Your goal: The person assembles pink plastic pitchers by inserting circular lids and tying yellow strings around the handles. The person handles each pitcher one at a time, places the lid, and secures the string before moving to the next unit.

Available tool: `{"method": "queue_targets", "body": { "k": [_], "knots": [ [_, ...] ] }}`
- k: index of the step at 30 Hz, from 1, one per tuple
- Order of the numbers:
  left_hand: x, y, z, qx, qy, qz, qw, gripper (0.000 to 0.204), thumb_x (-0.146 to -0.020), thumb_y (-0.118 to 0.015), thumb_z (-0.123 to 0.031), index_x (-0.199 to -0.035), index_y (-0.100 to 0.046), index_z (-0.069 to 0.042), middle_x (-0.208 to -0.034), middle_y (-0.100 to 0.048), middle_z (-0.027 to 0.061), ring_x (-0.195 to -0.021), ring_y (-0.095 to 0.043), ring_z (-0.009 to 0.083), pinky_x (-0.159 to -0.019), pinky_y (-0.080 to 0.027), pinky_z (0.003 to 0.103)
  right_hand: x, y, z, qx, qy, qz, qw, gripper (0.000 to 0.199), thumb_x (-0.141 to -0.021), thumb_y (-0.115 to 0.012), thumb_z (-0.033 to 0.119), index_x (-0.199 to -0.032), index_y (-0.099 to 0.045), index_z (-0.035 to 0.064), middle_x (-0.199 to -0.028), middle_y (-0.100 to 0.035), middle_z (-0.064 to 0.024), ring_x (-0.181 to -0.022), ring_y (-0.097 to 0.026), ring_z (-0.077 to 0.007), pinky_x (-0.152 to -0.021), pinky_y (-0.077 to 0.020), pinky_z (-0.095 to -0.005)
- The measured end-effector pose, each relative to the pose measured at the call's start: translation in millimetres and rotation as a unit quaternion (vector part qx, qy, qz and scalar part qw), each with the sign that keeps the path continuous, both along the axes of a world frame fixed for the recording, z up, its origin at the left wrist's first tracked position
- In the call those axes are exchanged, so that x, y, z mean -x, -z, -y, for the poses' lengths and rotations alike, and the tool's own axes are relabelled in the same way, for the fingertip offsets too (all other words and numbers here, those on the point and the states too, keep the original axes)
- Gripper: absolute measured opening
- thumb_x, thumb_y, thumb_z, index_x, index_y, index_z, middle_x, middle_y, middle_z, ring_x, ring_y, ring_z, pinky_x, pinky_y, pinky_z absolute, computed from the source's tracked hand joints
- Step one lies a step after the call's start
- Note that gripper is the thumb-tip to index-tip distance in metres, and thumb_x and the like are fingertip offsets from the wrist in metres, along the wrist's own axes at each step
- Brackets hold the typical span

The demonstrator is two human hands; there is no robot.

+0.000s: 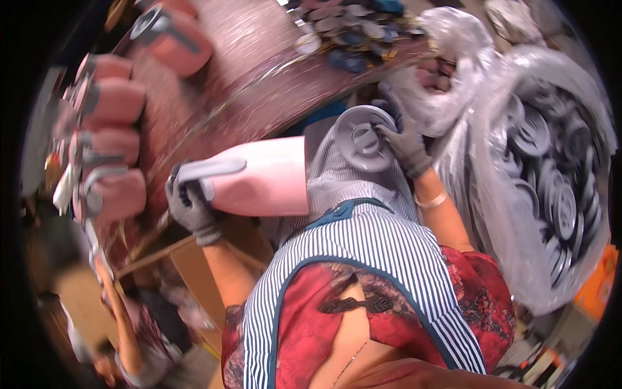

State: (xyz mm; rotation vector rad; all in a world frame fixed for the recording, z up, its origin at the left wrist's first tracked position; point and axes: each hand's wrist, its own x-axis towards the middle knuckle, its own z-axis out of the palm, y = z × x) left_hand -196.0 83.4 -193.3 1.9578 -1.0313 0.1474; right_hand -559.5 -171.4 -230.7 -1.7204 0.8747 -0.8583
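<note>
My left hand (192, 204), in a grey work glove, is closed around the top end of a pink pitcher (272, 178) with a grey handle (217, 168). The pitcher lies sideways above my lap, its wide end toward the right. In my gloved right hand (405, 139) is a round grey lid (364, 139) with a raised knob-like centre, gripped at its rim. Lid and pitcher are apart, a short gap between them over my striped apron.
Several pink pitchers (110, 104) stand along the left of the reddish table (259, 107). Small dark and grey parts (353, 32) are heaped at its far side. On the right, a plastic-lined sack (483, 194) holds many grey lids. A cardboard box (194, 279) and another person's arm (123, 318) are lower left.
</note>
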Motion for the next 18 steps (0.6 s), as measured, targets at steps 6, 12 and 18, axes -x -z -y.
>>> {"method": "queue_targets", "body": {
  "k": [6, 12, 18],
  "knots": [
    [25, 37, -59, 0.017, -0.144, -0.214, 0.966, 0.024, -0.098, -0.062, -0.016, -0.114, -0.070, 0.000, -0.109, -0.067, 0.0118, -0.102, -0.064, 0.0213, -0.091, -0.049, 0.032, -7, 85, 2, 0.170, -0.093, -0.175, 0.965, 0.058, -0.084, -0.065, 0.022, -0.141, -0.056, 0.0200, -0.153, -0.040, -0.0214, -0.140, -0.037, -0.0413, -0.115, -0.0303, -0.0492],
    [40, 67, -64, -0.064, -0.198, -0.181, 0.961, 0.026, -0.096, -0.063, -0.025, -0.108, -0.068, -0.002, -0.100, -0.065, 0.0131, -0.090, -0.064, 0.0241, -0.081, -0.049, 0.035, -20, 71, -29, 0.264, -0.118, -0.432, 0.855, 0.095, -0.077, -0.064, 0.070, -0.154, -0.036, 0.0217, -0.160, -0.027, -0.0213, -0.148, -0.019, -0.0455, -0.115, -0.0166, -0.0638],
    [53, 27, -37, -0.042, -0.171, -0.223, 0.959, 0.030, -0.100, -0.061, -0.029, -0.109, -0.068, -0.001, -0.094, -0.068, 0.0099, -0.084, -0.063, 0.0183, -0.079, -0.049, 0.033, -40, 42, -36, 0.209, -0.130, -0.290, 0.925, 0.088, -0.082, -0.062, 0.062, -0.149, -0.042, 0.0076, -0.157, -0.033, -0.0206, -0.148, -0.024, -0.0420, -0.117, -0.0177, -0.0593]
  ]
}}
